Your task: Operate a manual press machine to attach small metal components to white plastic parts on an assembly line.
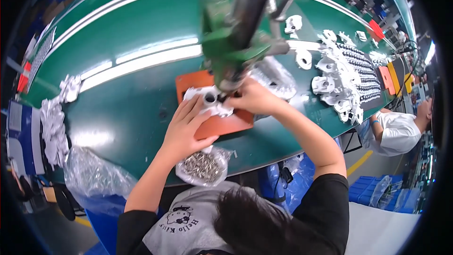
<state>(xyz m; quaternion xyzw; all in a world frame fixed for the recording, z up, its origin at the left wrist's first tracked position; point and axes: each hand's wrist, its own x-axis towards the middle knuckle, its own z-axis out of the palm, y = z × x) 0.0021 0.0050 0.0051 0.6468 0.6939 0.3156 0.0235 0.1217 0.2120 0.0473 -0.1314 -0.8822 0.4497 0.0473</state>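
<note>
Your left hand (185,127) lies with its fingers spread over the near left side of a white part (218,108), the thumb stretched out apart from them, so it is open rather than closed around anything. That part sits on an orange board (224,126) on the green counter (120,104), right below the lower end of a green machine (226,42), with a dark round hole facing up. Your right hand (256,97) reaches to the right side of the part with its fingers bent; you cannot tell here whether they grip something, since the fingertips are partly hidden by the machine. Near your left thumb, at the counter's near edge, is a clear bag of metal pins (204,166). Just beyond your right hand lies a clear plastic bag (278,79). To your right, a pile of white parts (334,85) lies beside a black tray (361,72), with another person (401,133) farther off
</note>
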